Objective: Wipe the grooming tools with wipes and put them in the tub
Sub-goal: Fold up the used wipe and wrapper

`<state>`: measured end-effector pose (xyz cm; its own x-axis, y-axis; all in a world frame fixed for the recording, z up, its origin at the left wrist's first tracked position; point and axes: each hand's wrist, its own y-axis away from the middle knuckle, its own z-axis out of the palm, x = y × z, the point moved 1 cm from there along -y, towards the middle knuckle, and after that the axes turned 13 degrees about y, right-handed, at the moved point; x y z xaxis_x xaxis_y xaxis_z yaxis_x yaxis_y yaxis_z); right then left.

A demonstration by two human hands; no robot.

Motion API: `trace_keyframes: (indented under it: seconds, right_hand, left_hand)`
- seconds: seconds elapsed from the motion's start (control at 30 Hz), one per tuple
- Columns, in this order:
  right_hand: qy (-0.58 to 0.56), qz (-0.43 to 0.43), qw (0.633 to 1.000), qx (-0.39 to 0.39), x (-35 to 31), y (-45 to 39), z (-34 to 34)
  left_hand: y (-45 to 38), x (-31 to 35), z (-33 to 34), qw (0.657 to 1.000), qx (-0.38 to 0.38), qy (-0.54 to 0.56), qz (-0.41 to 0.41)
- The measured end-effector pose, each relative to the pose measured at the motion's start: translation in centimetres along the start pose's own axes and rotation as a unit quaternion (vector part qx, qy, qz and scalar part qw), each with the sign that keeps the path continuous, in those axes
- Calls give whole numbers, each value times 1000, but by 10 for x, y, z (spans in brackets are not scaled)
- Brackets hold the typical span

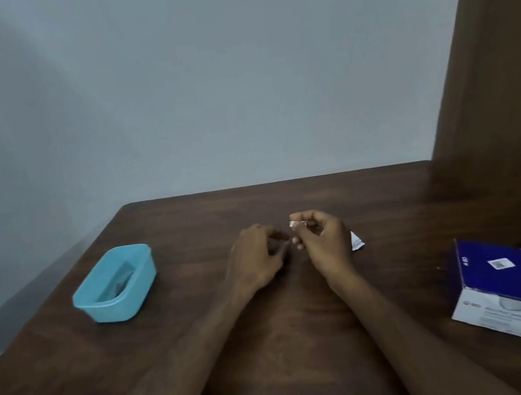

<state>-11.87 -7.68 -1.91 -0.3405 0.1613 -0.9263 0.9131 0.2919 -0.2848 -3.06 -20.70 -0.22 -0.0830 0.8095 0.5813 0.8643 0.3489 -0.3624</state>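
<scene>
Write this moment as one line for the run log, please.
right hand: pinches white wipe | left hand: curled, contents unclear | blue tub: left, something inside | box: right

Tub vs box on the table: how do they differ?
The tub is light blue plastic, open-topped with rounded corners; the box is dark blue and white cardboard, closed and sharp-edged. The tub sits left of the hands, the box right and nearer the camera. The tub holds something greyish; the box's contents are hidden. Both rest on the wooden table.
</scene>
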Motion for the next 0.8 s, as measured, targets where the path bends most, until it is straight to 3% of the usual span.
trace_keyframes:
  seconds: [0.4, 0.8]
  right_hand:
    - [17, 42, 972, 230, 8, -26, -30]
    - [31, 37, 982, 183, 6, -21, -23]
  left_hand:
    - [-27, 42, 67, 997, -19, -63, -40]
    - [-31, 22, 63, 998, 35, 29, -33]
